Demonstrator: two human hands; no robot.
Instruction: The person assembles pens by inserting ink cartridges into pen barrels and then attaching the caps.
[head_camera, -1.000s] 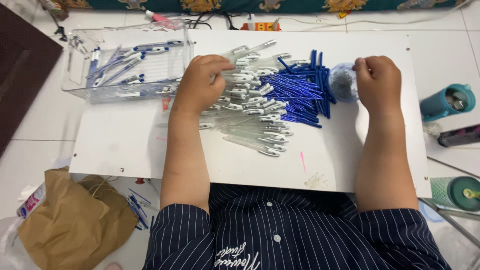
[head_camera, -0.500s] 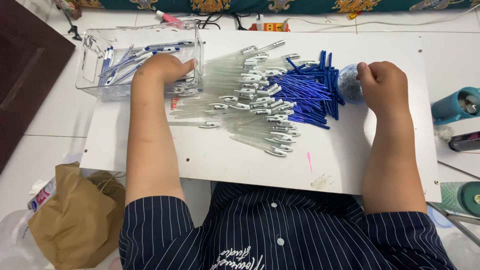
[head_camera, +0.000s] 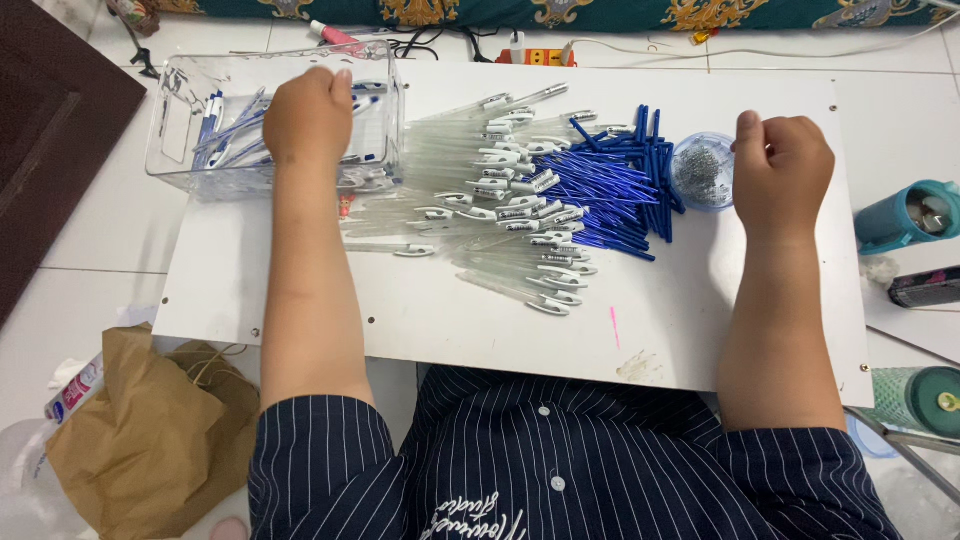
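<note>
Since half a second ago my left hand (head_camera: 308, 117) has travelled further up over the clear plastic bin (head_camera: 180, 165), and it now sits curled above the finished pens (head_camera: 225, 130) lying inside; from this angle I cannot tell whether the fingers are closed on a pen or already let go. One second back that same hand was still resting on the heap of clear pen barrels (head_camera: 480, 200), so it has left the pile entirely. Taking the heap as my landmark: the bin stands just to its left, at the far left corner of the white board (head_camera: 420, 310), with its near wall almost touching the outermost barrels. Immediately right of the heap, and overlapping it, lies the fan of blue refills (head_camera: 610, 190), their tips pointing toward the barrels. Further right again, touching the refills, is the small round clear cup (head_camera: 702, 172) of tiny metal parts (springs, by the look of them, though they are too small to be sure). My right hand (head_camera: 785, 165) is just beside that cup, loosely clenched with the thumb up against the fingers; whether it pinches anything I cannot tell. It has barely shifted over the last second. Off the board, well right of the heap, a teal bottle (head_camera: 905, 215) lies on the tiled floor (head_camera: 110, 240), and below and left of the heap, near my striped sleeve, sits a crumpled brown paper bag (head_camera: 140, 440).
</note>
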